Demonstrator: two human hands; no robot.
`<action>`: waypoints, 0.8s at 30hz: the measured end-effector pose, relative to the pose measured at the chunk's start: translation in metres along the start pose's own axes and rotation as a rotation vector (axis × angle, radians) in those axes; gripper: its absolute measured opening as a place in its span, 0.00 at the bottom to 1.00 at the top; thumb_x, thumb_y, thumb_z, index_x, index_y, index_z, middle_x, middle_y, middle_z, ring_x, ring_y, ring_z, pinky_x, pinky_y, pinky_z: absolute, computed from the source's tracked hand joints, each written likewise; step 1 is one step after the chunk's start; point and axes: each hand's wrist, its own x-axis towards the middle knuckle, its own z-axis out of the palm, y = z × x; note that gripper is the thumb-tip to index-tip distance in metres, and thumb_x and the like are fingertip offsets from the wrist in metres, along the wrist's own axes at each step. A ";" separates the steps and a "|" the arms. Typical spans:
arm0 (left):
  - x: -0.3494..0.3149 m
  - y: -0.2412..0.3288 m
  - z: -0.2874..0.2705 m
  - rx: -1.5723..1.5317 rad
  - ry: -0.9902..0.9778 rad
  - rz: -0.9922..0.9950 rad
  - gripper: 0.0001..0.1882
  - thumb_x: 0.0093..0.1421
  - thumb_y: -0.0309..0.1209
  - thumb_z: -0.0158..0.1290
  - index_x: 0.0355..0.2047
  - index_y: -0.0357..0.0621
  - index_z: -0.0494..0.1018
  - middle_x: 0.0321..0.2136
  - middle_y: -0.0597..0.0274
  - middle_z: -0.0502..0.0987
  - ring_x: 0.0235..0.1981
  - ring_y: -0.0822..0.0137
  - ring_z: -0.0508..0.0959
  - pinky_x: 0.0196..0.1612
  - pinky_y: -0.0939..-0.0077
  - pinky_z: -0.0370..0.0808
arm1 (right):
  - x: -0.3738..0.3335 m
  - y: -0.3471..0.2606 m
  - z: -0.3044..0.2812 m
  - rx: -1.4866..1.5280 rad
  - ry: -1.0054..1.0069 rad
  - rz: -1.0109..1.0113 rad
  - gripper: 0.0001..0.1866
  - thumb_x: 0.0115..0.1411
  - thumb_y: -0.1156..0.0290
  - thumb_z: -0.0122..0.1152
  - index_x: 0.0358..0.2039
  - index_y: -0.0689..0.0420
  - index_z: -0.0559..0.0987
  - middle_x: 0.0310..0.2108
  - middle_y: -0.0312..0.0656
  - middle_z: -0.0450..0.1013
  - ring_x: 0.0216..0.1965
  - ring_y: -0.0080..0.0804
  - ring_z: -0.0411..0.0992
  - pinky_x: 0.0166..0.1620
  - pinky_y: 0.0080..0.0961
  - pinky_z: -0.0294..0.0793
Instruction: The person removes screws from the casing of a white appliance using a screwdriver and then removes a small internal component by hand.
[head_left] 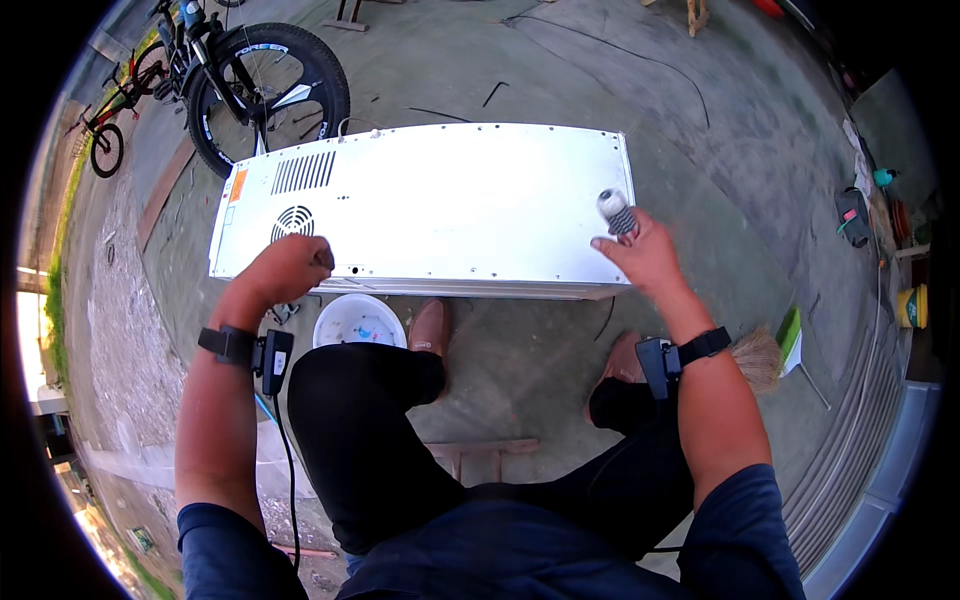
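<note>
A long white metal case [450, 200] with small screws along its edges lies across the ground before my knees. Close to its round fan grille [294, 220], my left hand [288, 268] is closed, fingers curled; what they hold, if anything, is hidden. Over the case's right end, my right hand [645, 255] grips a short grey cylinder [615, 210] with a pale rounded end and a dark ribbed band. Its exact kind does not show. The thumb of this hand points out to the left, apart from the cylinder.
Between the case and my left knee stands a white bucket [360, 320] with small bits inside. Beyond the case's left end is a bicycle wheel [268, 95]. At the right are a straw broom [758, 360], a green-and-white dustpan [790, 340] and a yellow bucket [911, 307].
</note>
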 end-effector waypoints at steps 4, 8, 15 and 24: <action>-0.029 -0.074 0.067 -0.034 -0.081 -0.045 0.08 0.56 0.26 0.59 0.35 0.37 0.81 0.31 0.52 0.85 0.34 0.57 0.85 0.41 0.65 0.80 | -0.018 0.001 0.026 -0.599 -0.153 -0.081 0.23 0.43 0.63 0.81 0.33 0.57 0.75 0.31 0.46 0.76 0.32 0.49 0.75 0.37 0.41 0.75; -0.041 -0.090 0.126 -0.060 -0.123 -0.115 0.09 0.57 0.31 0.58 0.37 0.45 0.83 0.36 0.49 0.84 0.41 0.46 0.82 0.47 0.56 0.78 | -0.021 0.011 0.042 -0.739 -0.129 -0.201 0.25 0.39 0.62 0.83 0.32 0.57 0.75 0.33 0.47 0.75 0.37 0.51 0.75 0.39 0.45 0.74; -0.045 -0.111 0.184 -0.227 -0.046 -0.180 0.12 0.59 0.35 0.58 0.41 0.45 0.81 0.42 0.46 0.82 0.44 0.46 0.81 0.49 0.56 0.78 | -0.016 0.005 0.042 -0.780 -0.172 -0.283 0.21 0.43 0.66 0.80 0.32 0.56 0.75 0.32 0.45 0.74 0.38 0.49 0.74 0.40 0.45 0.73; -0.018 -0.097 0.157 -0.435 0.119 -0.204 0.17 0.60 0.35 0.60 0.47 0.39 0.79 0.44 0.45 0.82 0.42 0.46 0.82 0.47 0.58 0.79 | -0.015 -0.005 0.032 -0.816 -0.162 -0.399 0.16 0.41 0.70 0.76 0.30 0.53 0.77 0.30 0.42 0.73 0.37 0.46 0.74 0.39 0.42 0.74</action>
